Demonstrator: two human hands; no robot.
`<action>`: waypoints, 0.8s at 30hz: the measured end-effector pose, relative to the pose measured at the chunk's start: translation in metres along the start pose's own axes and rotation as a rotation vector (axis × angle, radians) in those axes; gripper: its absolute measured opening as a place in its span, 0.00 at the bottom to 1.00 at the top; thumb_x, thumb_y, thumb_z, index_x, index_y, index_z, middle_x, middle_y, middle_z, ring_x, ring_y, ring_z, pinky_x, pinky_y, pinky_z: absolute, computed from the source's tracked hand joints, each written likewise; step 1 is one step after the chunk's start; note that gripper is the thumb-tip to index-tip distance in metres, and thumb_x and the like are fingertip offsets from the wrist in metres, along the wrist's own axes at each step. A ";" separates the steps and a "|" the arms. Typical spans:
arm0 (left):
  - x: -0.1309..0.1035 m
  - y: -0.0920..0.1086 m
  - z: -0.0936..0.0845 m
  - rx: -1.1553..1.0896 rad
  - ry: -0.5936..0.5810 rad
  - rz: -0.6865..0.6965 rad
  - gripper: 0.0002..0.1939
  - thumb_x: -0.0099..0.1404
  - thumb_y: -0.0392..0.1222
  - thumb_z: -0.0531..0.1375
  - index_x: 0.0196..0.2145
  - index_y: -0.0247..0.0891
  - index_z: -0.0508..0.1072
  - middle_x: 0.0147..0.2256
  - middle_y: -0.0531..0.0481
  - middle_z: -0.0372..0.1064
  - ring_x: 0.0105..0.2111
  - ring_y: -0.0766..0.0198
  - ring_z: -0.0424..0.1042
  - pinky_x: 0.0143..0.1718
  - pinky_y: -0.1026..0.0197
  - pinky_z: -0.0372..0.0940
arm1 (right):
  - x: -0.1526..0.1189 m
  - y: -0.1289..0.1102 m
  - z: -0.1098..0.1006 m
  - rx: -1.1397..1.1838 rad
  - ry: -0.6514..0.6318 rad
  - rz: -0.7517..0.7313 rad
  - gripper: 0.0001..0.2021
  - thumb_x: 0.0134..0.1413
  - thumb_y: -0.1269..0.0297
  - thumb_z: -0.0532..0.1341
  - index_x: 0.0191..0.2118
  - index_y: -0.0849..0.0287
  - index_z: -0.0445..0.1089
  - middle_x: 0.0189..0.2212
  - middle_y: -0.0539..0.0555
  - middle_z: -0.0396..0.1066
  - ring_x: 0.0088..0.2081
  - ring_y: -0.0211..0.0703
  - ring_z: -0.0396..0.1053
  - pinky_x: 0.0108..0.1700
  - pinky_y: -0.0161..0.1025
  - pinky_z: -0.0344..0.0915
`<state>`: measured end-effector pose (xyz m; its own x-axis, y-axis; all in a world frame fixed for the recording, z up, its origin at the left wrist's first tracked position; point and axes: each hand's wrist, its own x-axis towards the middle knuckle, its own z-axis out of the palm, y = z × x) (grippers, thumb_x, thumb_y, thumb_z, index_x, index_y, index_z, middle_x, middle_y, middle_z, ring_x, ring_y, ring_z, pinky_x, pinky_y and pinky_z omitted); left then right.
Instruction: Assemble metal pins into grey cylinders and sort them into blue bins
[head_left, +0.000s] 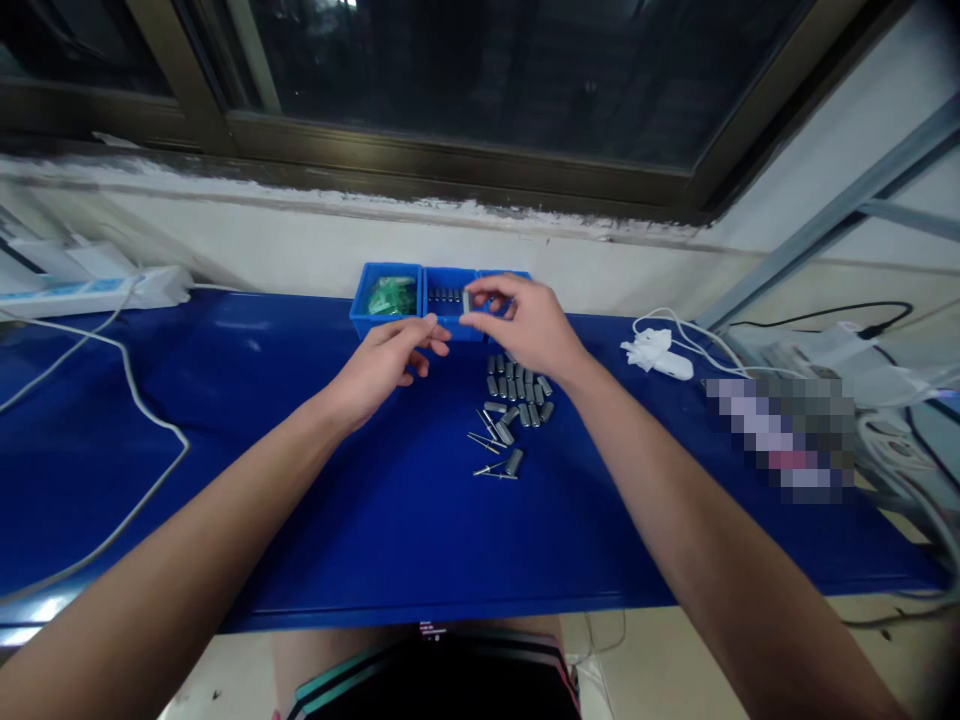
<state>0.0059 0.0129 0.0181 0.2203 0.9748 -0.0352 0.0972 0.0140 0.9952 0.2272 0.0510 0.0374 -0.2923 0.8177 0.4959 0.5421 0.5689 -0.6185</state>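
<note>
Between thumb and fingertips, my right hand (525, 320) pinches a small grey metal cylinder (466, 301) upright above the front of the middle blue bin (452, 327). That bin has a row of similar cylinders inside. My left hand (390, 365) is in front of the left blue bin (369, 322), fingers loosely curled and apart, with nothing visible in them. Green pieces (393, 296) fill the left bin. A third bin (504, 274) is partly hidden behind my right hand. Several grey cylinders (520, 388) lie on the table below my right hand, beside several thin metal rivets (487, 442).
The blue table (360, 530) stands against a wall below a window. White cables and a power strip (97, 292) are at the left. On the right are a white plug bundle (656, 353), a blurred item (780, 440) and a metal frame (832, 215).
</note>
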 end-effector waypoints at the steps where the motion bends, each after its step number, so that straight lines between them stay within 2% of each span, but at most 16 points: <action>1: 0.001 -0.001 -0.001 0.015 0.034 -0.001 0.26 0.65 0.66 0.65 0.43 0.39 0.81 0.45 0.45 0.77 0.31 0.67 0.66 0.27 0.65 0.53 | 0.016 0.004 -0.001 -0.071 -0.024 0.042 0.15 0.57 0.63 0.73 0.49 0.59 0.82 0.43 0.55 0.81 0.42 0.46 0.75 0.49 0.45 0.69; 3: 0.003 -0.002 -0.002 0.046 0.082 -0.004 0.23 0.65 0.62 0.66 0.42 0.38 0.80 0.44 0.46 0.77 0.31 0.67 0.65 0.28 0.65 0.54 | 0.048 0.010 0.001 -0.243 -0.142 0.115 0.13 0.56 0.65 0.73 0.47 0.60 0.82 0.42 0.56 0.82 0.44 0.49 0.76 0.52 0.47 0.68; 5: 0.004 -0.002 -0.002 0.059 0.103 -0.011 0.20 0.65 0.58 0.66 0.42 0.38 0.80 0.42 0.46 0.77 0.30 0.67 0.65 0.29 0.65 0.55 | 0.077 0.016 0.008 -0.425 -0.310 0.166 0.12 0.54 0.65 0.74 0.45 0.59 0.83 0.40 0.57 0.82 0.47 0.53 0.76 0.60 0.54 0.63; 7: 0.003 -0.001 -0.001 0.066 0.103 -0.005 0.18 0.65 0.56 0.65 0.41 0.39 0.80 0.41 0.47 0.77 0.30 0.67 0.66 0.29 0.64 0.56 | 0.098 0.021 0.020 -0.552 -0.455 0.183 0.12 0.51 0.66 0.76 0.42 0.59 0.83 0.37 0.57 0.81 0.51 0.58 0.75 0.66 0.62 0.55; 9: 0.002 0.000 -0.001 0.080 0.082 0.022 0.15 0.65 0.54 0.64 0.39 0.39 0.79 0.40 0.47 0.77 0.30 0.66 0.66 0.30 0.63 0.57 | 0.109 0.026 0.032 -0.600 -0.548 0.181 0.12 0.51 0.66 0.76 0.43 0.57 0.83 0.38 0.57 0.81 0.53 0.60 0.74 0.67 0.64 0.50; 13: 0.000 0.003 0.000 0.093 0.053 0.065 0.14 0.66 0.52 0.63 0.37 0.39 0.78 0.37 0.47 0.77 0.29 0.65 0.66 0.30 0.62 0.58 | 0.114 0.034 0.043 -0.630 -0.581 0.157 0.15 0.53 0.62 0.75 0.47 0.55 0.83 0.40 0.58 0.81 0.53 0.61 0.73 0.65 0.64 0.49; 16: 0.001 0.004 -0.001 0.101 0.061 0.065 0.14 0.66 0.53 0.63 0.36 0.39 0.77 0.37 0.48 0.77 0.29 0.65 0.66 0.30 0.61 0.58 | 0.114 0.037 0.043 -0.664 -0.585 0.147 0.10 0.53 0.59 0.75 0.39 0.57 0.83 0.36 0.60 0.79 0.54 0.65 0.71 0.63 0.63 0.50; 20: 0.001 0.003 -0.001 0.115 0.048 0.054 0.14 0.65 0.53 0.63 0.37 0.39 0.77 0.37 0.48 0.77 0.29 0.65 0.66 0.30 0.61 0.59 | 0.115 0.039 0.048 -0.622 -0.616 0.120 0.04 0.56 0.62 0.70 0.34 0.54 0.83 0.33 0.57 0.79 0.48 0.60 0.73 0.63 0.61 0.50; 24: 0.001 0.002 0.000 0.110 0.022 0.053 0.14 0.65 0.52 0.64 0.38 0.39 0.78 0.37 0.48 0.76 0.29 0.65 0.66 0.30 0.61 0.59 | 0.118 0.041 0.057 -0.610 -0.613 0.116 0.06 0.57 0.65 0.65 0.33 0.55 0.81 0.32 0.55 0.79 0.44 0.55 0.74 0.62 0.61 0.50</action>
<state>0.0063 0.0137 0.0197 0.2064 0.9783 0.0203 0.1925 -0.0610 0.9794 0.1702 0.1757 0.0353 -0.4863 0.8707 -0.0736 0.8708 0.4759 -0.1235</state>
